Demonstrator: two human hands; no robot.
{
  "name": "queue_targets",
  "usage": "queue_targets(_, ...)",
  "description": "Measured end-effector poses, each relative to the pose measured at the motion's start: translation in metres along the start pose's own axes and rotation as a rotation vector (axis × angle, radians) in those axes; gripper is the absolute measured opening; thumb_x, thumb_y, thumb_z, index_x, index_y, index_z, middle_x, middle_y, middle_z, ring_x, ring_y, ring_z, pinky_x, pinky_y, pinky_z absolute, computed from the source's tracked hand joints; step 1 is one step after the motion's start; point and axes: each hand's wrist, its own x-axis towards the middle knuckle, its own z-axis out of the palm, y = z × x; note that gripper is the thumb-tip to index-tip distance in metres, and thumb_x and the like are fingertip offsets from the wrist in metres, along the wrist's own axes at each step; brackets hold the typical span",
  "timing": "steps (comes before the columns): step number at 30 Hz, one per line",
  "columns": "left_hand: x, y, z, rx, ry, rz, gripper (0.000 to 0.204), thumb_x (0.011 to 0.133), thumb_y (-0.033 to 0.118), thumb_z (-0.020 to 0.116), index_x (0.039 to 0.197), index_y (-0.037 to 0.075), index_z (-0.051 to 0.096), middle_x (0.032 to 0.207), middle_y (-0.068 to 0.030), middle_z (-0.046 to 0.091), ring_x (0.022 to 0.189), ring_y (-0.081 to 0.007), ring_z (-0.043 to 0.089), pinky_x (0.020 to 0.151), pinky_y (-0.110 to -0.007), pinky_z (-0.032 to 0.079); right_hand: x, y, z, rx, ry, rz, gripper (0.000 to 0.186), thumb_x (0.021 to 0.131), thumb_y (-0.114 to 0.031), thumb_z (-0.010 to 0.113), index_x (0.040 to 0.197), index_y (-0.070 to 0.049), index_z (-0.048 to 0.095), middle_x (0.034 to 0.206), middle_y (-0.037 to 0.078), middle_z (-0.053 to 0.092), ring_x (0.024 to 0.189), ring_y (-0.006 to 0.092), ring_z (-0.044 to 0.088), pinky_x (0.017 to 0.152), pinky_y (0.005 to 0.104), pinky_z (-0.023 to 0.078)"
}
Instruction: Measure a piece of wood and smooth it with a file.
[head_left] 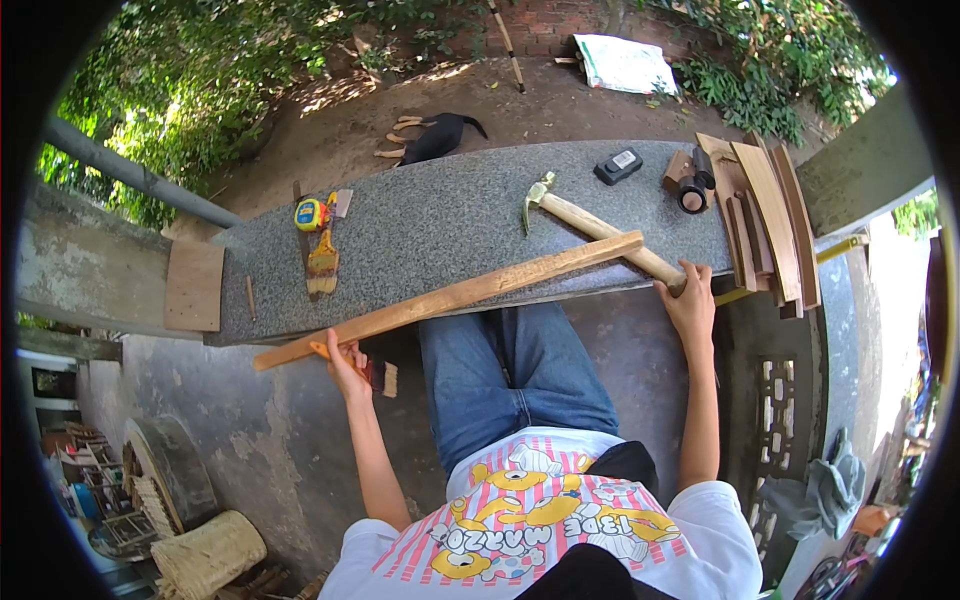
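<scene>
Near: the person is sitting at the bench in blue jeans (470, 375), forearms reaching forward, one to each side. The left hand (350, 372) is gripping two things at once: a wooden strip (450, 298), close to its near end, and a small paintbrush (378, 376) with an orange handle, its pale bristles pointing right.

Key relation: the strip is lying obliquely in front of the lap, its long axis running from near left to far right. Its left end is projecting past the front edge of the granite bench (430, 225); its right end is pointing toward the right hand (692, 312) but stopping short of it. The left hand is therefore the nearer one, and the only one holding the strip.

The right hand is curling its fingers around the butt of a hammer (588, 222); how firmly, cannot tell. The handle is slanting away to the left, the head resting on the bench. The strip is crossing above the handle; contact there is unclear.

Farther: a wide paintbrush (323, 260) and a tape measure (309, 215) are lying at left, wooden boards (768, 210) at right. Beyond the bench, a black dog (435, 137) is lying on the ground.
</scene>
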Motion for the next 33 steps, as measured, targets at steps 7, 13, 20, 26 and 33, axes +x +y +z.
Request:
queue_targets(7, -0.002, 0.018, -0.039, 0.008, 0.13, 0.075, 0.045, 0.088, 0.051, 0.063, 0.08, 0.007, 0.056, 0.062, 0.0003, 0.047, 0.04, -0.0061, 0.032, 0.04, -0.021, 0.023, 0.02, 0.026, 0.024, 0.028, 0.026, 0.06, 0.047, 0.075, -0.04, 0.078, 0.1, -0.002, 0.063, 0.101, 0.012, 0.058, 0.084, 0.0332, 0.064, 0.071, 0.042, 0.052)
queue_targets(13, 0.001, 0.027, -0.043, 0.003, 0.042, 0.101, 0.044, 0.088, 0.05, 0.063, 0.081, 0.007, 0.057, 0.063, 0.0007, 0.049, 0.04, -0.0049, 0.033, 0.039, -0.021, 0.023, 0.054, 0.037, 0.035, -0.047, 0.105, -0.001, 0.044, 0.077, -0.038, 0.075, 0.098, -0.002, 0.061, 0.099, 0.013, 0.058, 0.085, 0.0349, 0.065, 0.07, 0.0429, 0.052)
queue_targets(20, -0.006, 0.012, 0.019, 0.078, -0.095, -0.018, 0.044, 0.089, 0.048, 0.064, 0.085, 0.004, 0.059, 0.068, -0.0013, 0.054, 0.043, -0.0047, 0.038, 0.041, -0.02, 0.029, 0.042, 0.005, 0.027, 0.045, 0.116, 0.09, 0.038, 0.083, -0.033, 0.07, 0.101, -0.002, 0.06, 0.101, 0.016, 0.057, 0.086, 0.0374, 0.063, 0.072, 0.0444, 0.051)
queue_targets(26, -0.011, -0.012, 0.045, 0.24, -0.193, -0.072, 0.045, 0.088, 0.047, 0.066, 0.079, 0.003, 0.06, 0.065, -0.003, 0.054, 0.042, -0.0049, 0.039, 0.039, -0.019, 0.028, 0.059, -0.027, 0.015, 0.06, 0.115, -0.27, 0.036, 0.083, -0.035, 0.071, 0.097, -0.004, 0.059, 0.096, 0.012, 0.054, 0.08, 0.0331, 0.063, 0.065, 0.0426, 0.051)
queue_targets(33, -0.005, 0.002, 0.047, 0.533, -0.31, -0.071, 0.06, 0.091, 0.056, 0.057, 0.066, 0.002, 0.059, 0.057, -0.0036, 0.052, 0.037, -0.0061, 0.039, 0.035, -0.02, 0.027, 0.086, -0.015, 0.048, -0.126, 0.265, -0.629, 0.032, 0.081, -0.038, 0.071, 0.088, -0.01, 0.056, 0.087, 0.006, 0.051, 0.069, 0.0241, 0.052, 0.073, 0.0358, 0.039)
